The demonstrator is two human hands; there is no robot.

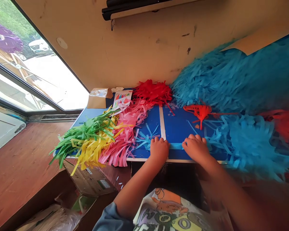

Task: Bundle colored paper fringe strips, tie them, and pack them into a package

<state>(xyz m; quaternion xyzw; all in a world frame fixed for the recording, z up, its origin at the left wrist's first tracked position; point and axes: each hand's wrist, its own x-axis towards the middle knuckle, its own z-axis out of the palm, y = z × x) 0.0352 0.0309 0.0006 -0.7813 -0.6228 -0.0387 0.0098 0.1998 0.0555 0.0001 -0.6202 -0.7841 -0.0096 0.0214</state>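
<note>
A blue tissue paper tassel [176,146] lies stretched across the front of the blue table, its flat middle band between my two hands. My left hand [159,150] is closed around the band near the tassel's left fringe [144,138]. About a hand's width to the right, my right hand [196,147] is closed on the same band, fingers curled over it. Loose blue strips spread out beyond each hand. Right beside my right hand lies a fluffy blue tassel pile [250,141]. A small red tassel [199,111] rests just behind it.
Green [86,131], yellow [93,146] and pink tassels [127,128] overlap on the left of the blue table [178,120]. A red pile [154,91] and a big blue heap [212,77] lie along the wall. An open cardboard box [91,181] stands below, left.
</note>
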